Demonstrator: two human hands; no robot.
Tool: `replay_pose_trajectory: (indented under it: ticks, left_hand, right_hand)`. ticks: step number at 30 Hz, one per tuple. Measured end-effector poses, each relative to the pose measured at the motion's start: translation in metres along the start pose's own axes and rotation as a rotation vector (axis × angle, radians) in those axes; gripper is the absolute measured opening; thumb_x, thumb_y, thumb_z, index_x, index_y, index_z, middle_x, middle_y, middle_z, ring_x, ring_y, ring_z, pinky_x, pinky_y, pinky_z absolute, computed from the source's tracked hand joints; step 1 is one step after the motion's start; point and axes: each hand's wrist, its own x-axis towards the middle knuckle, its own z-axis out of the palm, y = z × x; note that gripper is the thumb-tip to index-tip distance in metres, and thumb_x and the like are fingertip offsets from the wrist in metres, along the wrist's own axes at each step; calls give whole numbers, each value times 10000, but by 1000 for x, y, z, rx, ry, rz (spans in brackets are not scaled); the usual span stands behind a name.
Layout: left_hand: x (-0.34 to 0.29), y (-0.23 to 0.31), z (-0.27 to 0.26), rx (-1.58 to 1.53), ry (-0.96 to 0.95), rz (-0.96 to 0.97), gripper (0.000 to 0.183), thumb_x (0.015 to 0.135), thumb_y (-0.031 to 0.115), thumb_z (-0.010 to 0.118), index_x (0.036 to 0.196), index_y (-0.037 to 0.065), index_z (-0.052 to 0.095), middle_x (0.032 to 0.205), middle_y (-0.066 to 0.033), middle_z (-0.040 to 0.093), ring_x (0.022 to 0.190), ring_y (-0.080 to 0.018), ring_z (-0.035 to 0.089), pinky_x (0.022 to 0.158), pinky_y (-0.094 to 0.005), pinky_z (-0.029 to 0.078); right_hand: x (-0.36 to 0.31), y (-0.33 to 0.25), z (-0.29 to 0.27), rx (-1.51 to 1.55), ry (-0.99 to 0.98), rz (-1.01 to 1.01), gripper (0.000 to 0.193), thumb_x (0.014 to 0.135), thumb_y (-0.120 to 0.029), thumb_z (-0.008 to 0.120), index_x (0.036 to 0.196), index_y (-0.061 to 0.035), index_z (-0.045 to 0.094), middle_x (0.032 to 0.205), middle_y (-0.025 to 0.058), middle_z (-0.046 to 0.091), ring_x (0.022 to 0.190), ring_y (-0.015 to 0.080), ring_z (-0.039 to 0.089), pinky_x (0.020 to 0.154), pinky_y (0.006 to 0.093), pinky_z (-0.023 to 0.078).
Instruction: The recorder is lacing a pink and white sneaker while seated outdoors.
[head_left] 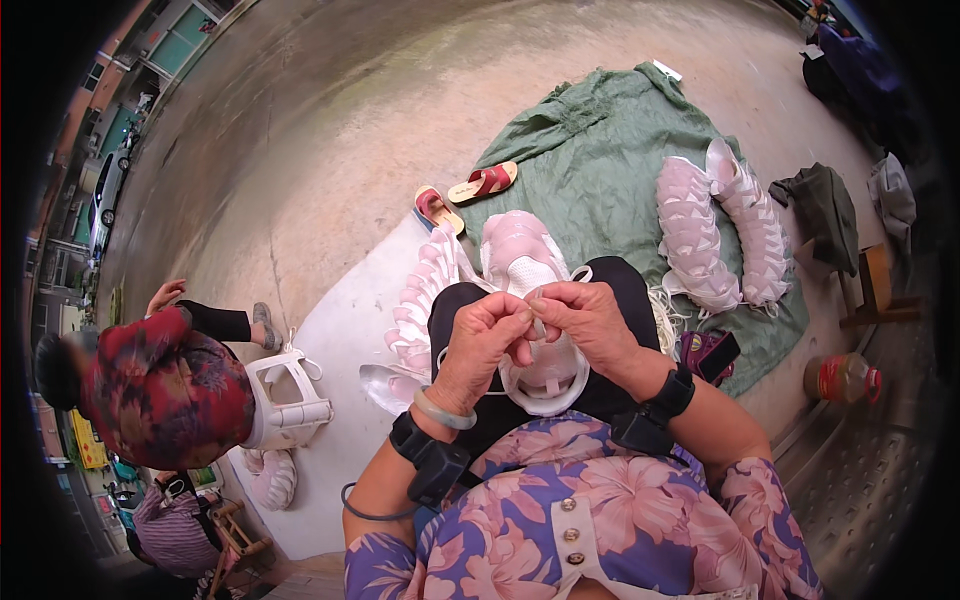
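A white and pale pink sneaker (523, 272) rests in my lap between my knees, toe pointing away and its opening toward me. Above its middle, my left hand (482, 338) and my right hand (592, 320) are close together, fingertips pinched. Both pinch a white shoelace (583, 272); a loop of it shows beyond my right fingers, while the part between the fingertips is mostly hidden. By my left knee lies a row of nested pink and white shoes (425, 305). Loose white laces (668, 318) lie in a bundle beside my right knee.
Two curved rows of nested shoes (685, 240) lie on a green cloth (600, 150) at the right. Red sandals (488, 182) sit ahead. A purple pouch (708, 352) and a plastic jug (842, 380) are at right. At left, a person (165, 390) sits on a white stool (290, 400).
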Motion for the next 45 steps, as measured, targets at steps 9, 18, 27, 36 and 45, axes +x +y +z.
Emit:
replay_pose_trajectory:
  ticks: [9, 18, 27, 36, 45]
  left_hand:
    - [1, -3, 1, 8, -7, -21, 82, 866, 96, 548, 863, 16, 567, 735, -64, 603, 515, -118, 559, 472, -216, 461]
    - [3, -10, -7, 259, -2, -20, 113, 828, 121, 592, 882, 25, 564, 771, -47, 598, 585, -74, 547, 503, -196, 433]
    - [14, -2, 39, 275, -357, 252, 595, 815, 32, 580, 1328, 55, 279, 1050, -69, 548, 983, -114, 511, 842, -237, 405]
    - [-11, -23, 27, 547, -559, 100, 153, 872, 68, 514, 1004, 15, 570, 690, -2, 525, 597, -59, 468, 552, -198, 391]
    - [-17, -51, 42, 581, -747, 80, 162, 871, 124, 519, 945, 11, 608, 710, -91, 610, 651, -213, 601, 613, -294, 462]
  right_hand:
    - [-4, -1, -2, -27, -15, 6, 188, 866, -161, 586, 893, 10, 661, 695, -2, 606, 569, 23, 503, 507, 161, 420]
    - [-7, -1, -2, -125, 2, 19, 150, 844, -123, 586, 819, 10, 650, 677, 17, 608, 587, 66, 550, 525, 200, 437]
    - [-29, -67, -6, -290, 186, -598, 87, 877, -75, 541, 919, -18, 592, 842, 87, 631, 733, 180, 601, 635, 283, 467]
    - [-55, -140, -149, 427, 206, -401, 200, 961, -196, 408, 1014, -19, 484, 610, -24, 394, 470, 41, 347, 480, 197, 391]
    - [-61, -139, -188, 18, 401, -460, 173, 950, -166, 440, 945, -14, 523, 562, -53, 341, 422, 4, 260, 361, 155, 231]
